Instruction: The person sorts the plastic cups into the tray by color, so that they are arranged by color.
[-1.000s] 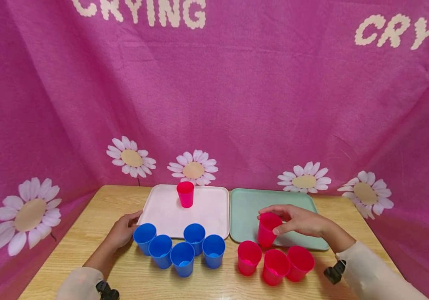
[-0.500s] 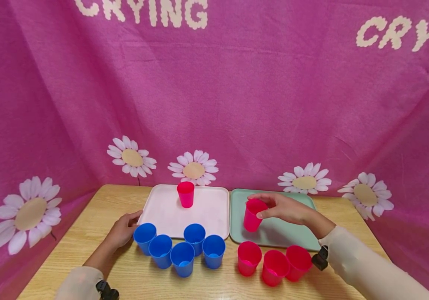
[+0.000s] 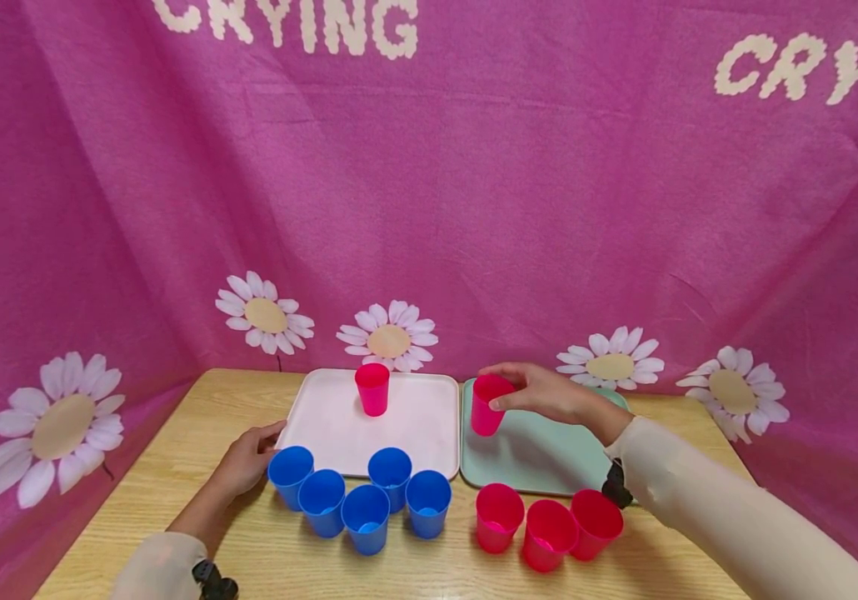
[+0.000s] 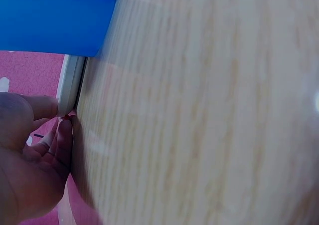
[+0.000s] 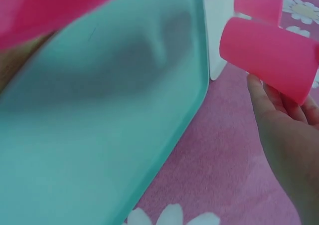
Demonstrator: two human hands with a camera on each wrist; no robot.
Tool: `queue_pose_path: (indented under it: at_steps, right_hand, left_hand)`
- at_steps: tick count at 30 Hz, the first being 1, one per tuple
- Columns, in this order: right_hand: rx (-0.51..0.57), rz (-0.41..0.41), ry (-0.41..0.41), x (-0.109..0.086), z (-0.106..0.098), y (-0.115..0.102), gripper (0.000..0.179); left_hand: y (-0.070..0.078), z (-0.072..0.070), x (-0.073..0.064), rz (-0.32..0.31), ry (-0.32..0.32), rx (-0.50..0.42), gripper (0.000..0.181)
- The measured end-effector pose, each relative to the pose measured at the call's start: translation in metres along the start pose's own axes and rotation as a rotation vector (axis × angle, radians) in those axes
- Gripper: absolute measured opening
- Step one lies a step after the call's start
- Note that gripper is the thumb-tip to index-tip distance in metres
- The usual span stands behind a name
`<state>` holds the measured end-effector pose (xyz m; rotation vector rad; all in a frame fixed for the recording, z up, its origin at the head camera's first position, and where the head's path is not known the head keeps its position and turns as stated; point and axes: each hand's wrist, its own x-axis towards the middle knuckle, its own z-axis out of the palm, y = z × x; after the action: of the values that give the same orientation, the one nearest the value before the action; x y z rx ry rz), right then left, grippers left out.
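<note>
The right hand (image 3: 549,392) is clamped on a red cup (image 3: 485,418), thumb on the near side and fingers round the far side, holding it mouth up; the right wrist view shows that cup raised off the surface, and from the head it appears over the left part of the green tray (image 3: 560,450). The left hand (image 3: 241,464) pinches the left edge of the pale tray (image 3: 417,421) between thumb and fingers, near the leftmost blue cup. Nearest the wearer, light sleeves (image 3: 162,568) run in from both sides, each with a black wrist device (image 3: 212,581) on it, over the wooden table (image 3: 271,575). Next, three red cups (image 3: 549,542) stand upright in a close group on the right, and five blue cups (image 3: 365,521) stand upright in a zigzag just in front of the pale tray. Behind them the two trays lie side by side, with a lone red cup (image 3: 372,392) upright toward the back of the pale one. Farthest off hangs a magenta curtain (image 3: 474,208) printed with white daisies (image 3: 387,340) and, higher up, cream lettering (image 3: 308,27).
</note>
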<state>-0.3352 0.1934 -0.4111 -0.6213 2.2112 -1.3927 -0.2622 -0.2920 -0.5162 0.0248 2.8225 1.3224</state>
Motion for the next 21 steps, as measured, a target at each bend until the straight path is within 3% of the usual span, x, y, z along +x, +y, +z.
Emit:
queue_pose_path:
  at_steps: [6, 16, 21]
  right_hand:
    - [-0.082, 0.007, 0.055, 0.021, 0.009, -0.001, 0.069]
    - [-0.052, 0.034, 0.063, 0.053, 0.015, -0.005, 0.071]
    - [-0.086, 0.036, 0.084, 0.066, 0.019, -0.009, 0.072]
  left_hand:
    - [0.002, -0.001, -0.002, -0.013, 0.002, 0.019, 0.056]
    - [0.003, 0.000, -0.003, -0.050, -0.007, 0.010, 0.057]
    - [0.004, 0.000, -0.003, -0.059, -0.010, 0.000, 0.058]
